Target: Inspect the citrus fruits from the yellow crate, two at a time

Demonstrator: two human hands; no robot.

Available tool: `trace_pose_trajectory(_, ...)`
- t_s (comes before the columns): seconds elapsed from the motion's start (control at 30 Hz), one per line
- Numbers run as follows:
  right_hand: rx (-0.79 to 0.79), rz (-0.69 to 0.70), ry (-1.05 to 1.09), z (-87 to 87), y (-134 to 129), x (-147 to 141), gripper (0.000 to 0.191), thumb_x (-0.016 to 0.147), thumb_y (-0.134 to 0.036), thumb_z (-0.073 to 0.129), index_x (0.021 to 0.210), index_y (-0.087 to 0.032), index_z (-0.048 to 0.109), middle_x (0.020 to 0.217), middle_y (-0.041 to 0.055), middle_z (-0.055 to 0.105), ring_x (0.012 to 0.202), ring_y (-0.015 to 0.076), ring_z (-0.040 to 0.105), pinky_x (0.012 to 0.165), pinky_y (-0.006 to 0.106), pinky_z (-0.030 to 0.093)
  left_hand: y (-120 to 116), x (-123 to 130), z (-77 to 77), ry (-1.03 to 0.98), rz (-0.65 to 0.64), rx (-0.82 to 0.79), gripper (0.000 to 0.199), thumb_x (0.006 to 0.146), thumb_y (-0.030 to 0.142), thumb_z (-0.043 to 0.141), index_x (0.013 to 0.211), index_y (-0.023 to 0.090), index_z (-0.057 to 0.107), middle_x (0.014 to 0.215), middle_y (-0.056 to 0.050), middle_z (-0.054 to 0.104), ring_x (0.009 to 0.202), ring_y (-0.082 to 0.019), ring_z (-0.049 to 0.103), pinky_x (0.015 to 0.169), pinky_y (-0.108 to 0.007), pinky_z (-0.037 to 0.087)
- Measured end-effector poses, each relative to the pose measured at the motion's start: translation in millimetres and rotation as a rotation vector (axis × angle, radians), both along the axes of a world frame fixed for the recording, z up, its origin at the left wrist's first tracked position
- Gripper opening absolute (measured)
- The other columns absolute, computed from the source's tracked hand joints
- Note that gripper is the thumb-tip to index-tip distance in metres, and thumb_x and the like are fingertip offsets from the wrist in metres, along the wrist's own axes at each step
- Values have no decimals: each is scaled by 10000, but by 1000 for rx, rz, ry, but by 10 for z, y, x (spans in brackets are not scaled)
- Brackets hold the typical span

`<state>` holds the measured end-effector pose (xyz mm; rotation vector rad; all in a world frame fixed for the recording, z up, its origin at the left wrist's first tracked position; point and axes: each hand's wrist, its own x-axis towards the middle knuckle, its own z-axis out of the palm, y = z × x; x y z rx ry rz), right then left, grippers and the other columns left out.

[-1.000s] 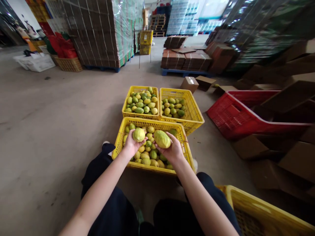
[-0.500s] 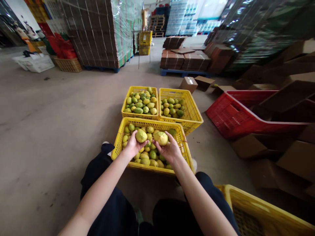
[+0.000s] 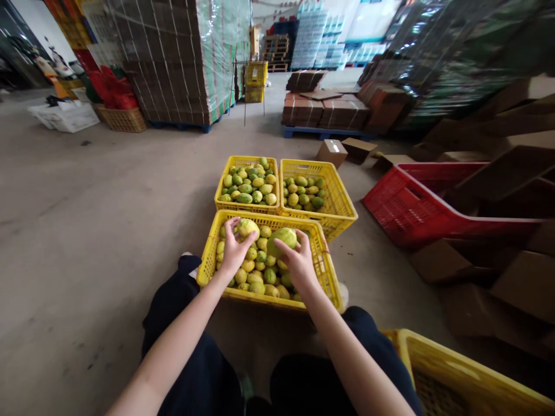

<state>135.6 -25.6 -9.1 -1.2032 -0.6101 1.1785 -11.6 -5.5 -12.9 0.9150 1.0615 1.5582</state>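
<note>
My left hand [image 3: 235,249] has its fingers round a yellow-green fruit [image 3: 248,228], which looks like a small papaya. A larger, greener fruit [image 3: 282,241] of the same kind is in my right hand [image 3: 300,260], with the thumb across its near side. Both are held above the near yellow crate [image 3: 264,299], side by side and apart. Inside that crate lie several loose yellow and green papayas [image 3: 255,287], partly hidden by my hands.
Behind stand two more yellow crates, the left one [image 3: 247,207] heaped with fruit, the right one [image 3: 340,199] filled lower. A red crate [image 3: 390,208] with cardboard is at the right. Another yellow crate [image 3: 468,361] stands by my right knee. Strapped cardboard [image 3: 323,110] sits on a pallet beyond.
My left hand has risen slightly and turned its papaya. My right hand has rolled over, its thumb now in front, and its fruit shows a greener side.
</note>
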Motion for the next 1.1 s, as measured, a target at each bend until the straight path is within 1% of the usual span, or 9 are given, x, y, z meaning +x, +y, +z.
trace_pose_trajectory(0.07,121,-65,-223,3,-20,-9,626,501,-221,869,1029,-266,536,970,-18,648,843,174,638,712,277,546,-14,3,2,104,6,80,502,622,233,839,1035,238,554,1186,-48,574,1099,-198,574,865,-250,483)
trace_pose_trajectory(0.13,214,-86,-347,1,-34,-12,614,491,-191,860,1019,-251,551,1015,-2,637,889,179,626,755,278,524,-28,6,-6,173,-16,106,471,634,238,833,1022,239,566,1138,-46,596,1050,-194,586,825,-244,479)
trace_pose_trajectory(0.23,290,-66,-386,-11,-55,-30,556,522,-178,830,1011,-243,572,989,8,648,881,191,624,765,300,508,-47,7,-23,216,-28,112,470,627,217,836,1026,243,589,1111,-45,614,1036,-198,583,816,-245,466)
trace_pose_trajectory(0.33,324,-57,-417,-27,-75,-56,533,533,-160,812,1013,-247,598,985,16,663,900,213,623,803,331,497,-61,7,-23,227,-37,127,506,582,176,856,1030,247,632,1117,-48,625,1091,-219,566,873,-261,450)
trace_pose_trajectory(0.53,347,-69,-475,-13,-90,-60,523,558,-148,787,1037,-261,611,1001,19,667,944,231,613,873,366,476,-103,27,30,214,-93,138,488,558,172,867,998,260,676,1173,-58,621,1205,-262,513,977,-315,420)
trace_pose_trajectory(0.67,353,-83,-461,3,-92,-50,517,548,-137,792,1022,-257,626,1005,20,669,947,229,613,886,367,474,-119,36,40,181,-107,106,505,545,153,870,1002,256,682,1166,-58,633,1189,-258,531,940,-301,434)
trace_pose_trajectory(0.87,343,-69,-503,1,-94,-58,520,568,-134,791,1036,-262,605,1000,12,670,938,217,622,860,342,478,-110,36,20,243,-99,149,504,566,123,858,1019,261,683,1167,-41,638,1142,-218,557,864,-247,448)
trace_pose_trajectory(1.0,319,-60,-456,-18,-84,-49,529,553,-160,811,1029,-257,603,990,17,662,926,217,617,833,341,494,-96,49,42,131,-123,70,515,527,91,867,987,233,684,1138,-52,648,1099,-220,582,857,-251,466)
trace_pose_trajectory(1.1,247,-24,-369,-34,-60,-12,569,531,-186,832,1044,-261,598,1082,24,633,997,214,592,821,317,499,-61,43,54,13,-145,-9,515,521,96,872,985,209,681,1118,-56,661,1036,-205,613,875,-265,481)
